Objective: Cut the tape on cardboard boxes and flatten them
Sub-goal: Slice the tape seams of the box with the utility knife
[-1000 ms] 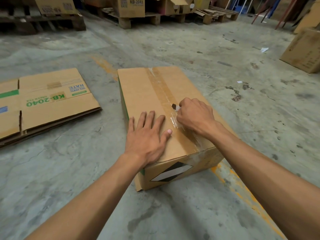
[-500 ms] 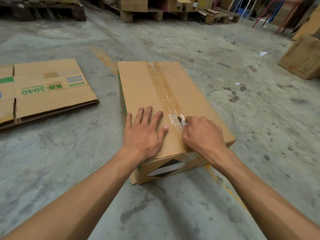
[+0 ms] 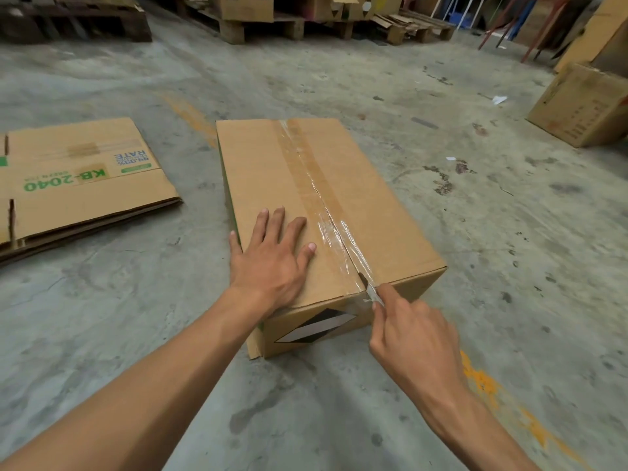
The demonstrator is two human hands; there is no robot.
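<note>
A closed brown cardboard box (image 3: pixel 380 205) stands on the concrete floor in front of me. Clear tape (image 3: pixel 306 164) runs along its top centre seam; the near stretch of tape is wrinkled and slit. My left hand (image 3: pixel 272 263) lies flat on the top, left of the seam, fingers spread. My right hand (image 3: pixel 414 338) grips a small knife blade (image 3: pixel 372 294), whose tip sits in the seam at the box's near top edge. A black-and-white diamond label (image 3: pixel 319 329) marks the near side face.
A stack of flattened boxes (image 3: pixel 85 185) printed KB-2040 lies on the floor to the left. Another upright box (image 3: pixel 581 107) stands at the far right. Wooden pallets (image 3: pixel 258 27) with cartons line the back. Orange paint marks (image 3: pixel 489 389) streak the floor near my right arm.
My right hand has drawn the blade along the seam toward me, from mid-box to the near edge, leaving the tape slit behind it. My left hand has stayed pressed on the top.
</note>
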